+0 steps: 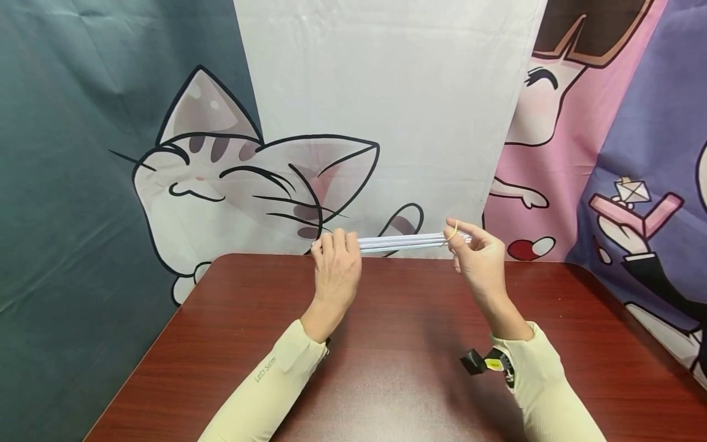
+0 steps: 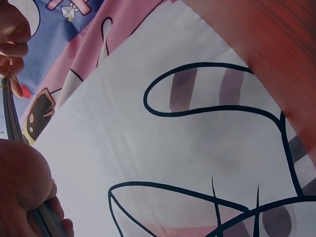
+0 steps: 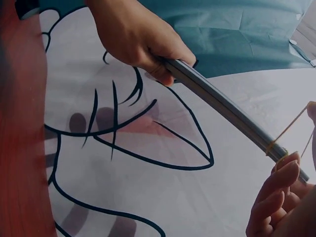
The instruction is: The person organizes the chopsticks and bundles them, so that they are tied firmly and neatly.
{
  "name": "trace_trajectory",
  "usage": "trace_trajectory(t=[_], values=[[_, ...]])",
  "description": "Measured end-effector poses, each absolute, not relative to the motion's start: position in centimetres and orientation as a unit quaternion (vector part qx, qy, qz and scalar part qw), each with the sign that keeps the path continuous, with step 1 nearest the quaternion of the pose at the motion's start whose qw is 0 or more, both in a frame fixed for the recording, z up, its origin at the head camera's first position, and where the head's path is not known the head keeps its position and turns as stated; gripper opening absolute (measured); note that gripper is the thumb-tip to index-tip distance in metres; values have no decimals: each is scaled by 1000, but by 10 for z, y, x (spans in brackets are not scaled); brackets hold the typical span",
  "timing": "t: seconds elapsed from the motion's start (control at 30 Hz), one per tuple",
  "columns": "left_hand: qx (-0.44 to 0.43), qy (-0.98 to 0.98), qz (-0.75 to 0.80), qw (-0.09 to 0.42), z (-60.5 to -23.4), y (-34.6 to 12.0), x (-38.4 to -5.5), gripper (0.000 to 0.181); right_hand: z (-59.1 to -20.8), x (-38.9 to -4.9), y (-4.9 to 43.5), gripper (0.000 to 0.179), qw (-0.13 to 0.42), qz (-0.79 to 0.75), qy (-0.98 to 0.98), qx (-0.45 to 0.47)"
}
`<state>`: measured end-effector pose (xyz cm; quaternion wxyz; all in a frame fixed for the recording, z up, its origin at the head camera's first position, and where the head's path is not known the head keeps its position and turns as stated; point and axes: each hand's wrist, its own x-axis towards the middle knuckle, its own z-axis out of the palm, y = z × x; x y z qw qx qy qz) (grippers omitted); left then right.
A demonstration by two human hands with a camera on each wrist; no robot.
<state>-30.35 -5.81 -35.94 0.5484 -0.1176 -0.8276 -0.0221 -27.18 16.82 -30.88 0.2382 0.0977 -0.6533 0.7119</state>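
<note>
My left hand [image 1: 338, 264] grips the left part of a bundle of thin, pale straight rods [image 1: 400, 242], held level above the table's far edge. At the bundle's other end, my right hand [image 1: 479, 264] pinches a yellow rubber band [image 1: 455, 232] and pulls a loop of it out. In the right wrist view, the rubber band [image 3: 289, 127] passes round the rods [image 3: 222, 106] and stretches to the thumb side, with curled fingers [image 3: 286, 170] beside the rod ends. The left wrist view catches the left hand [image 2: 22, 177] wrapped about the rods [image 2: 11, 111].
A reddish-brown wooden table [image 1: 386, 319] lies beneath both hands. Behind it hangs a cloth backdrop [image 1: 386, 86] with a cartoon cat and other figures. A small black camera [image 1: 473, 362] is strapped at the right wrist.
</note>
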Motion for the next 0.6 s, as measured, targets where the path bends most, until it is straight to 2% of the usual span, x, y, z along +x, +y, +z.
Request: trace_trajectory(t=[0.07, 0.23, 0.6], values=[[-120, -829, -22, 546, -359, -58, -303, 18, -310, -272, 168, 23, 234, 706, -661, 104], [-125, -831, -23, 541, -358, -58, -302, 18, -314, -275, 166, 12, 224, 706, -662, 116], [-133, -827, -30, 545, -357, -59, -301, 15, -315, -275, 171, 18, 220, 702, -659, 158]])
